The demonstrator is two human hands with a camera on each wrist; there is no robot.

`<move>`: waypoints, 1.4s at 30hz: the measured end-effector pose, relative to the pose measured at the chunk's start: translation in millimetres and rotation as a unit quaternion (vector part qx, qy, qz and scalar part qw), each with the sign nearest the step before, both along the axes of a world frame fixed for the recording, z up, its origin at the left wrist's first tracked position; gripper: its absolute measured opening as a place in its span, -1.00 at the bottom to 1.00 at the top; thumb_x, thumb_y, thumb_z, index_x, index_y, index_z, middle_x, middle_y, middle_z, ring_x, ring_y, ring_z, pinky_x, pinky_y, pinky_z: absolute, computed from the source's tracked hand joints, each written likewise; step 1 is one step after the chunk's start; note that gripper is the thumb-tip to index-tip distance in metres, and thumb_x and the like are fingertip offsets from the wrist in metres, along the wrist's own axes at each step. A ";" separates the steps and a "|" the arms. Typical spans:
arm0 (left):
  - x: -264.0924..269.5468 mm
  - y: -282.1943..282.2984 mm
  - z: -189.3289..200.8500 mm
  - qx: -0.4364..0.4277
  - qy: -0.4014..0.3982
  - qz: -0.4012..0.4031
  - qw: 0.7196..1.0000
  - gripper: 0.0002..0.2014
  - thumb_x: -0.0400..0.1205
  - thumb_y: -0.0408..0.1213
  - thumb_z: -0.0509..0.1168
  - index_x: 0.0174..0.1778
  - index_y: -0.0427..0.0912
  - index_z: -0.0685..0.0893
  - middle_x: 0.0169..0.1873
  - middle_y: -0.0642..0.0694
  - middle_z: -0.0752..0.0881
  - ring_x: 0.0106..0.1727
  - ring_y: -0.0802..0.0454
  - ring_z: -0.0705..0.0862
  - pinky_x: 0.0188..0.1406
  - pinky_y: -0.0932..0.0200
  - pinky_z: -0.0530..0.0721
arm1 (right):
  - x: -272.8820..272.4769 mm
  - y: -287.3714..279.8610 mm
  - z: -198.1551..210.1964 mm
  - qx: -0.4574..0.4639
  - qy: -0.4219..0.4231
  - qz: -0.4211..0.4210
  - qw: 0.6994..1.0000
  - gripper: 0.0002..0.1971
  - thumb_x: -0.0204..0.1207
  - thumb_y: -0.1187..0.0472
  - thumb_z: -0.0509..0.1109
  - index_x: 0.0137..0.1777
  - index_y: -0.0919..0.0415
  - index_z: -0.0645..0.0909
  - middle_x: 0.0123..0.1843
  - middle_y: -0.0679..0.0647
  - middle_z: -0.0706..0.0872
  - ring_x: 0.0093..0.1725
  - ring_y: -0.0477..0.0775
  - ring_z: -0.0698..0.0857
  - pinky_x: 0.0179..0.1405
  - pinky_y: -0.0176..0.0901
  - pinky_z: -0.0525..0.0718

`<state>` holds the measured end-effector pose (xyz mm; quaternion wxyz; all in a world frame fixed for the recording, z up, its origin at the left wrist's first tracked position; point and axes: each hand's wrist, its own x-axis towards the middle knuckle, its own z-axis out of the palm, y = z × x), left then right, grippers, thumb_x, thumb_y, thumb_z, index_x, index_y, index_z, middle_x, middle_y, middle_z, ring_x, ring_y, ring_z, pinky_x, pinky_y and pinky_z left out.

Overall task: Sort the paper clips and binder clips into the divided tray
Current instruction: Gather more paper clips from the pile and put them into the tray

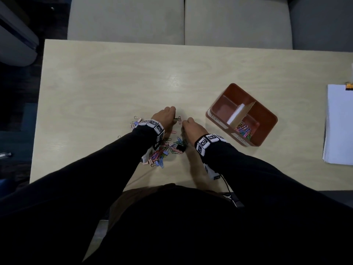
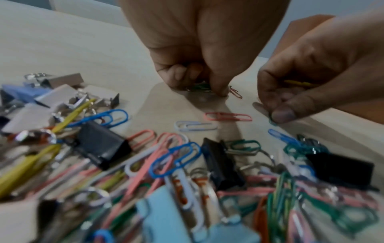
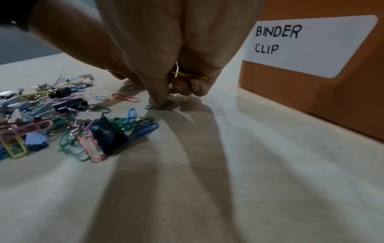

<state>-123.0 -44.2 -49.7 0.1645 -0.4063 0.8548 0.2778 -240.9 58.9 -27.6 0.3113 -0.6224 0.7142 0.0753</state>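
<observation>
You are mid-gathering paper clips: your left hand [image 2: 199, 49] pinches a green clip [image 2: 200, 87] against the worktop [image 1: 114, 83], your right hand [image 3: 166, 57] grips a yellow one [image 3: 189, 75], seemingly pressing another. Next, carry them to the divided tray [image 1: 267, 116], paper-clip side.

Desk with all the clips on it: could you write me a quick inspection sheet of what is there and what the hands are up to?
Surface: pale wooden table, bare beyond the work area.
Job's things: mixed pile of clips near the front edge; divided tray on the right holds coloured paper clips in one compartment; its side label reads BINDER CLIP.
Clutter: stack of white paper at the right edge.
Grippers: left hand pinches clips against the table; right hand holds a yellow paper clip and presses a green one.
Cables: black cable from the right wristband.
Surroundings: beige seat cushions behind the table.
</observation>
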 end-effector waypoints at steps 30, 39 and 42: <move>55.2 6.4 12.5 0.031 0.102 0.121 0.987 -0.84 0.71 -0.39 0.07 0.17 -0.23 0.46 0.03 -0.19 0.70 -0.19 -0.09 0.51 -0.25 0.12 0.39 | -2.1 -28.1 -3.4 -0.082 -0.052 -0.195 0.976 -0.79 0.64 0.32 0.14 -0.02 0.32 0.62 0.03 0.23 0.69 0.04 0.28 0.66 -0.08 -0.02 0.59; 57.8 7.9 22.1 0.056 0.104 0.151 0.981 -0.75 0.60 -0.47 0.09 0.17 -0.17 0.47 0.13 -0.18 0.75 -0.01 -0.13 0.68 -0.10 0.02 0.65 | 24.3 -38.8 -7.2 -0.046 -0.020 -0.179 0.983 -0.82 0.63 0.26 0.30 0.14 0.34 0.52 0.22 0.25 0.55 0.06 0.33 0.67 -0.17 -0.03 0.51; 58.8 9.1 25.2 0.050 0.099 0.150 0.982 -0.78 0.64 -0.43 0.11 0.19 -0.17 0.47 0.16 -0.18 0.77 0.05 -0.16 0.72 -0.08 0.01 0.68 | 25.2 -45.1 -2.8 -0.007 -0.018 -0.179 0.984 -0.87 0.62 0.38 0.23 0.10 0.36 0.54 0.21 0.28 0.58 0.09 0.35 0.65 -0.16 -0.04 0.47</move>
